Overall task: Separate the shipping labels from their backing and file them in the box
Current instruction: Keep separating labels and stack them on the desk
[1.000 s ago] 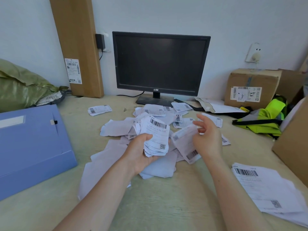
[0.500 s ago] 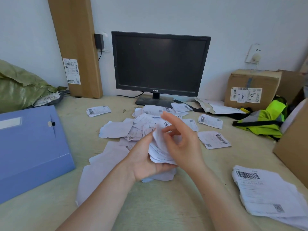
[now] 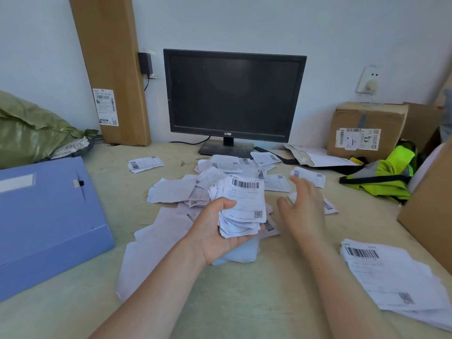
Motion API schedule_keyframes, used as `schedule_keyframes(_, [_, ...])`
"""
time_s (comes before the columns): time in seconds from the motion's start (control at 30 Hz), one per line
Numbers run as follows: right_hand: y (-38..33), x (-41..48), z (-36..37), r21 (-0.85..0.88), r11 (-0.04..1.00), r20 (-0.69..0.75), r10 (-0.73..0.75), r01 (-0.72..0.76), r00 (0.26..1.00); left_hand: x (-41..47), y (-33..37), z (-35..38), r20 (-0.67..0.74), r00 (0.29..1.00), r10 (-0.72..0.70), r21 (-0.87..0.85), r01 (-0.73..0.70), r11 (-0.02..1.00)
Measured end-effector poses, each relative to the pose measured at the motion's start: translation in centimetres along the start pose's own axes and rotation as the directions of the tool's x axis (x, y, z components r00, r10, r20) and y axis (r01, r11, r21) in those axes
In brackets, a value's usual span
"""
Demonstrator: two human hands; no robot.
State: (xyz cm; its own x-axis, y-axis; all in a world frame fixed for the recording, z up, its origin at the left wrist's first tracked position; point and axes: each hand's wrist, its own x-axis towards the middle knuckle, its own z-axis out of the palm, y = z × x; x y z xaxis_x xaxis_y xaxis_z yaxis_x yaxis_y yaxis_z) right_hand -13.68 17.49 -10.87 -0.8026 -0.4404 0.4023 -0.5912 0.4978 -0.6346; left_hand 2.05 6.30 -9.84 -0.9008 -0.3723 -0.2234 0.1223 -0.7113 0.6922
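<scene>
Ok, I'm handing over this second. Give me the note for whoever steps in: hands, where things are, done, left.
Left hand grips a stack of labels, barcode up. Right hand is open above the table, holding nothing.
Loose labels lie scattered in front of the monitor. Blank backing sheets lie under the left forearm. The blue file box sits at left, closed.
Done: one handful gathered.
Left: collect the scattered labels, open the box, file them.

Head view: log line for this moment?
left hand: grips stack of white barcoded paper shipping labels | right hand: open, beside stack, holds nothing | blue plastic file box: flat on beige table, left, untouched
</scene>
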Motion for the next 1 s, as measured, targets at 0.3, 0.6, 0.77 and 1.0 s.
schedule_keyframes(0.3, [1.9, 0.9, 0.4, -0.334, 0.936, 0.177, 0.181, -0.114, 0.967, 0.4, 0.2, -0.6, -0.069, 0.998, 0.010, 0.047, -0.007, 0.999])
schedule_keyframes(0.6, [1.6, 0.5, -0.1, -0.049, 0.985, -0.088, 0.159, -0.164, 0.983, 0.5, -0.2, -0.5, -0.099, 0.993, 0.058, 0.076, -0.050, 0.996])
schedule_keyframes(0.77, [-1.4, -0.1, -1.2, 0.450, 0.882, -0.342, 0.026, 0.140, 0.939, 0.4, 0.0, -0.1, -0.089, 0.994, 0.065, 0.042, -0.062, 0.997])
schedule_keyframes(1.0, [-4.0, -2.6, 1.7, 0.495, 0.817, 0.121, -0.403, 0.297, 0.907, 0.3, 0.1, 0.3, -0.034, 0.997, 0.064, -0.094, -0.066, 0.993])
